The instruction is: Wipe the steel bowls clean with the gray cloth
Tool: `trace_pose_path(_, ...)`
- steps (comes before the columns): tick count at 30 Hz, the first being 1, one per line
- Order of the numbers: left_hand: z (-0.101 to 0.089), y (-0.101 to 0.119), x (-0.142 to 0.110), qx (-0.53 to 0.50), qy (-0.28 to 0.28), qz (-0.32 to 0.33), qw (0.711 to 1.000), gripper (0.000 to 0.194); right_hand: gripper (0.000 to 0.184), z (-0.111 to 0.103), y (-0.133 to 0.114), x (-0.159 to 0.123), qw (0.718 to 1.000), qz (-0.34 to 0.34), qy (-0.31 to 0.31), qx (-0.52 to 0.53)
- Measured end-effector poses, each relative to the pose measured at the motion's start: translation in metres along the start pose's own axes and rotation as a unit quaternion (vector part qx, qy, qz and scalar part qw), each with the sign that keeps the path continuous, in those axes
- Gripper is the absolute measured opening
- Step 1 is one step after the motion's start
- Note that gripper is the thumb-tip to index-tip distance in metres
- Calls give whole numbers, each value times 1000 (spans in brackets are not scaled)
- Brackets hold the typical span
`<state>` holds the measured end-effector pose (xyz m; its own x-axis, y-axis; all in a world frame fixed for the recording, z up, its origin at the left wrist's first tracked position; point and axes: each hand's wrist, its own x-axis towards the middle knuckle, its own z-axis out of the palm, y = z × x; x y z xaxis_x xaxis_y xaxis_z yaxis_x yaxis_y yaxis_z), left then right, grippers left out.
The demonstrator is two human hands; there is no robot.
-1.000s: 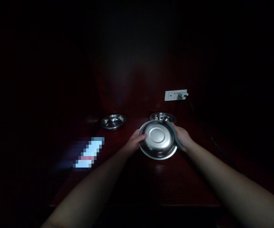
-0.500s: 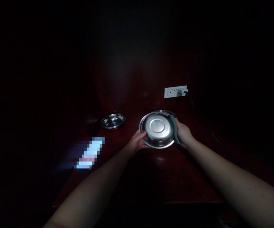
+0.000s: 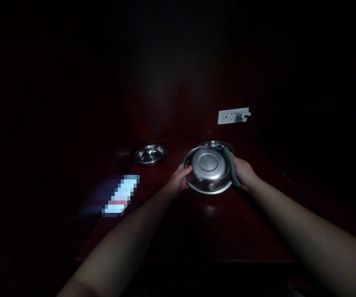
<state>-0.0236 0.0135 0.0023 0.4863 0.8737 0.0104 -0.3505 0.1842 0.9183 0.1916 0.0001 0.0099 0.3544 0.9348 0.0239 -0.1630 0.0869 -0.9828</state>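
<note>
Head view: your left hand [image 3: 179, 181] is clamped on the rim of a metal bowl [image 3: 209, 165], thumb on the outer wall and the other fingers going behind. Your right hand [image 3: 243, 170] is closed on a grey-green cloth [image 3: 233, 169], pressing it against the opposite rim; how its fingers sit behind the bowl, you cannot tell from here.

The weak side looks to be the right: cloth on smooth metal could slide, leaving the bowl to pivot on your left thumb and drop. Pushing it farther forward could also knock it into the metal dish [image 3: 214, 143] beyond, which it partly hides. Dim light makes that gap hard to judge, and whether the two touch is unclear.

The bowl lies directly between your hands, base turned up toward you and tilted, seemingly raised over the dark red table [image 3: 209, 241].

Farther out to the left, well apart from your grip, another metal bowl stands upright [image 3: 150, 156], with a bright pixelated rectangle [image 3: 120, 197] nearer you. On the wall beyond, to the right, a white socket plate [image 3: 226, 117] carries a plug [image 3: 242, 114].
</note>
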Motion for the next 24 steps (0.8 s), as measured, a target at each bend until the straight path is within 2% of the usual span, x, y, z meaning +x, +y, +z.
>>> trace_pose_path(3, 1, 1, 0, -9, 11, 10, 1000, 42, 31, 0, -3, -2, 999, 47, -2, 15)
trace_pose_path(8, 3, 0, 1, -20, 34, 55, 998, 33, 30, 1, -8, -8, 997, 67, -39, 8)
trace_pose_path(14, -2, -3, 4, 21, 22, 46, 998, 33, 26, 2, -11, -12, 990, 108, -93, 25)
trace_pose_path(19, -4, -10, 9, 21, 45, 70, 996, 37, 25, 2, -9, -10, 993, 75, -86, 19)
trace_pose_path(22, -4, -13, 13, -14, 65, 93, 993, 40, 26, 0, -6, -6, 997, 44, -53, 33)
trace_pose_path(24, -4, -12, 13, -32, 71, 82, 994, 41, 27, -2, -3, -1, 998, 17, -21, 56)
